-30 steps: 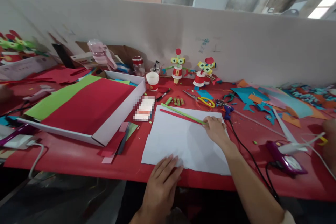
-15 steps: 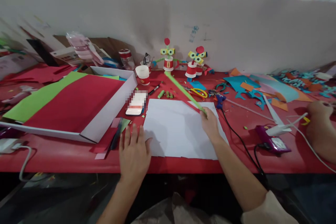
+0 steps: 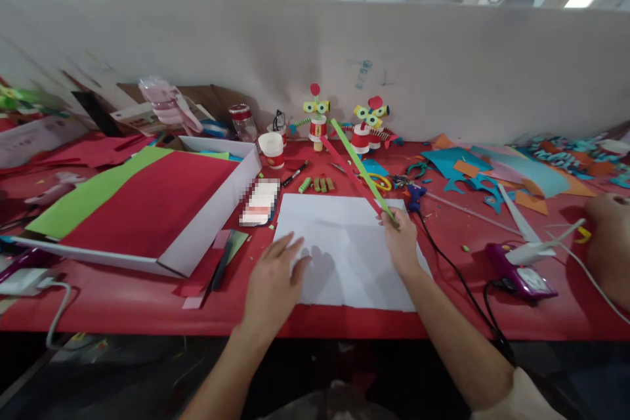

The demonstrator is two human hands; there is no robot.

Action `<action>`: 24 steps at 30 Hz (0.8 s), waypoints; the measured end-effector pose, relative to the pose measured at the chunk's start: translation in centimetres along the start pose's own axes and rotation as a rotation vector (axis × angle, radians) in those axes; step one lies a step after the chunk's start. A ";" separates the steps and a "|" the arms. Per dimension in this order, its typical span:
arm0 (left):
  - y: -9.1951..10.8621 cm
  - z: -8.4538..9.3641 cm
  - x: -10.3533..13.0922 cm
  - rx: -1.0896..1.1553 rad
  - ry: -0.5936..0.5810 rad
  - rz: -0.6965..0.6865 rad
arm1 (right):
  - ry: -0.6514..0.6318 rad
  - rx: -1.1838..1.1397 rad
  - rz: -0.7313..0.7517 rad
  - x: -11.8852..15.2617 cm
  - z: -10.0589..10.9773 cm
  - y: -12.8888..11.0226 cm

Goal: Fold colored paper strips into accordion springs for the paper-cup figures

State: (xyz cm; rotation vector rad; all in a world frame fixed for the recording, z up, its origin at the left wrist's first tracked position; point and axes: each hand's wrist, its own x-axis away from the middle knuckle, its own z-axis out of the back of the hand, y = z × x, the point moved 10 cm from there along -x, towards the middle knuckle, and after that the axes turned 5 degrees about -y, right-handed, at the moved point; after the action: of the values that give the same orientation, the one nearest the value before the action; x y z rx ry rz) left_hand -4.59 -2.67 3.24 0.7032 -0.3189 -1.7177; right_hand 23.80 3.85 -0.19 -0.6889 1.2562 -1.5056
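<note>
Fingers of the right hand (image 3: 402, 243), in the head view, pinch the near ends of a green strip (image 3: 364, 170) and a red strip (image 3: 349, 172), which slant up over the right part of a white sheet (image 3: 339, 275) and past its far edge. The left hand (image 3: 272, 277), fingers spread and thumb apart, is over the white sheet's left edge; whether it touches cannot be told. The white sheet lies on the red tabletop (image 3: 147, 305).

Left of the white sheet, an open white box (image 3: 212, 216) carries a large red sheet (image 3: 152, 203) and, next to it, a light green sheet (image 3: 101, 191); some blue shows at the box's far end. Beyond the white sheet's far left corner stands a paper cup (image 3: 272, 149), white with a red lower band, its mouth up; what is inside cannot be made out. Just behind that, a second cup (image 3: 280, 136) holds dark-framed glasses (image 3: 279, 120). Farther left of the white sheet's far corner are a clear jar (image 3: 243, 123) with a red lid and a pink bottle (image 3: 165, 105), contents unclear. Farthest left of the white sheet, at the view's edge, a pale box (image 3: 39, 142) has green and red pieces, blurred, at its top.

Short green folded pieces (image 3: 323, 184) lie just beyond the white sheet, with two cup-bodied figures (image 3: 318, 126) behind them. Well right of the white sheet, a co-worker's hand (image 3: 613, 210) shows.
</note>
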 end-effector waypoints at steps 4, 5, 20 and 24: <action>1.7 -3.8 -4.4 0.520 -0.237 0.090 | -0.163 -0.340 -0.090 0.5 -3.7 -2.0; 2.1 -4.5 -5.9 0.658 -0.231 0.112 | -0.219 -0.411 -0.105 0.6 -5.0 -2.6; -3.2 -7.5 -11.2 1.592 0.052 0.537 | -0.280 -0.458 -0.217 -2.0 -10.1 -2.6; -4.0 -7.1 -11.4 1.569 0.115 0.573 | -0.366 -0.483 -0.221 -2.5 -10.7 -3.2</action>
State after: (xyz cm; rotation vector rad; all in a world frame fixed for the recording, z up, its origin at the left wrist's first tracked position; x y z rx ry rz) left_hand -1.96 10.30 -1.28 1.5709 -1.6653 -0.5964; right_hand 14.09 9.82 0.08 -1.3916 1.2930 -1.1735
